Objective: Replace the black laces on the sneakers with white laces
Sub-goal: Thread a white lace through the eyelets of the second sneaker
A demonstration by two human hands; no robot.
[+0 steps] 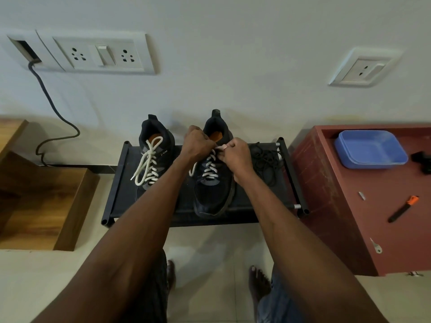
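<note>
Two black mesh sneakers stand side by side on a low black fabric shoe rack (121, 183) with tube frame, heels toward the wall at twelve o'clock. The left black sneaker (152, 157) is fully threaded with a white cord lace (147, 166), whose loose ends trail down toward seven o'clock. The right black sneaker (213, 183) carries white lacing (210, 167) across its lower eyelets, and both hands meet over its tongue. The left hand (197, 143) has its fingers curled at the upper eyelets, gripping the lace there, while the right hand (235, 155) pinches the pale lace tip between thumb and fingers, just beside the left. A loose end of that lace hangs at the sneaker's left side. At three o'clock from the right sneaker, a tangled pile of black laces (265, 162) lies on the rack. Further toward three o'clock stands a reddish-brown wooden cabinet (326, 183) bearing a blue plastic tray (370, 149) and a black-and-orange utility knife (403, 208).
</note>
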